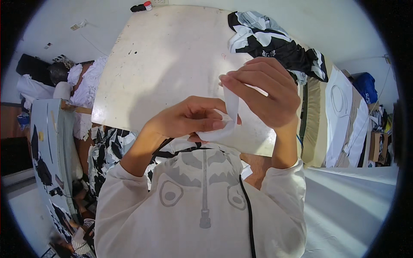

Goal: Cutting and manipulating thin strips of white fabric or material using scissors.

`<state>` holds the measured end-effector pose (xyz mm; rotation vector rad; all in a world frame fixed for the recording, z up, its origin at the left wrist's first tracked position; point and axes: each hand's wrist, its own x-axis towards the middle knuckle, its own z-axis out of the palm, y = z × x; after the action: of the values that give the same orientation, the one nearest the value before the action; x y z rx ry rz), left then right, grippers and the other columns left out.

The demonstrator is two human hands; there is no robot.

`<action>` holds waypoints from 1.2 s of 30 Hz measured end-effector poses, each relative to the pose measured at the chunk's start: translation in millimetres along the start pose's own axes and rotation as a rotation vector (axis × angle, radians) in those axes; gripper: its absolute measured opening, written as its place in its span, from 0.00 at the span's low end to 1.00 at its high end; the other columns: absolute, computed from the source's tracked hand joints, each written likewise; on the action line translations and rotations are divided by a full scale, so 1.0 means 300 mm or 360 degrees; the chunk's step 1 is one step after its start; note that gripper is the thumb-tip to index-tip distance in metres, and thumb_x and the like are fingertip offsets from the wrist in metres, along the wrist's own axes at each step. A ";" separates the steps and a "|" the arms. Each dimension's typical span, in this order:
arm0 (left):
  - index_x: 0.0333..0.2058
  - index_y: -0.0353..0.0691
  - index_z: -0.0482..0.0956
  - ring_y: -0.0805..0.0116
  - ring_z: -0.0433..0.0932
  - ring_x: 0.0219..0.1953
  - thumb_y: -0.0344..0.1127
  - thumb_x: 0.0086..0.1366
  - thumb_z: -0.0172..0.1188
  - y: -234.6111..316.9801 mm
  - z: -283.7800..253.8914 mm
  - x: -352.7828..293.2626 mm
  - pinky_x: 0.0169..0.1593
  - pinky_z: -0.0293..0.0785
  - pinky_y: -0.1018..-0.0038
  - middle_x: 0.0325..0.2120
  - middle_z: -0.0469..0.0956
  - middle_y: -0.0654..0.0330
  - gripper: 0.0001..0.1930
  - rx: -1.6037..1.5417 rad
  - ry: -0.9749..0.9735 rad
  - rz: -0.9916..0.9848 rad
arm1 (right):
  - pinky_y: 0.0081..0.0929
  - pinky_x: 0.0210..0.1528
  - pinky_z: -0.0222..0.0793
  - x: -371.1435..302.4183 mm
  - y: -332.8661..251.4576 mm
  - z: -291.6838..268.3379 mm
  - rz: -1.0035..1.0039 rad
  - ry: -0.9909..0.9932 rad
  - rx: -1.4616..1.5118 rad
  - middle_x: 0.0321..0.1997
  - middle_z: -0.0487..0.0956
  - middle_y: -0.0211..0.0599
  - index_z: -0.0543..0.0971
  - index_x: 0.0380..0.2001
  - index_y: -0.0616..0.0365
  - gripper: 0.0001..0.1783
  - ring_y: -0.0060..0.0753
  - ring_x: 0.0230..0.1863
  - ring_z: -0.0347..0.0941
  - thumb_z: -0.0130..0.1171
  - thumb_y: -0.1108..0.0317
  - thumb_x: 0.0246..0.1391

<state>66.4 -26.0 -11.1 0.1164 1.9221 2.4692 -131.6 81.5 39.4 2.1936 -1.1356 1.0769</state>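
A strip of white fabric point(232, 105) is stretched between my two hands, above the near part of a large pale table point(172, 56). My left hand point(191, 117) is closed around its lower, bunched part, with the thumb pressed on top. Higher and to the right, my right hand point(271, 96) pinches the strip's upper end between thumb and fingertips. Between them the strip runs nearly upright. Part of the fabric is hidden inside my left hand.
Black, white and grey garments point(271, 41) lie piled at the table's far right. White flat pieces point(340, 116) rest along the right side. Black-and-white scraps point(112, 144) and crumpled white cloth point(91, 79) lie left. A red-lidded container point(148, 5) stands at the far edge.
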 end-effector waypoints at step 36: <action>0.47 0.33 0.82 0.73 0.61 0.16 0.23 0.54 0.57 -0.115 0.015 0.042 0.23 0.63 0.74 0.14 0.69 0.53 0.19 0.0938 0.1109 0.0298 | 0.38 0.54 0.71 0.003 -0.088 -0.009 0.0779 -0.0570 0.0374 0.54 0.78 0.42 0.83 0.37 0.57 0.15 0.48 0.55 0.74 0.72 0.75 0.42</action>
<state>52.9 -12.5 -42.8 -0.6777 2.9870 2.1041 -110.7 97.8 40.9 2.4226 -1.8611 1.0704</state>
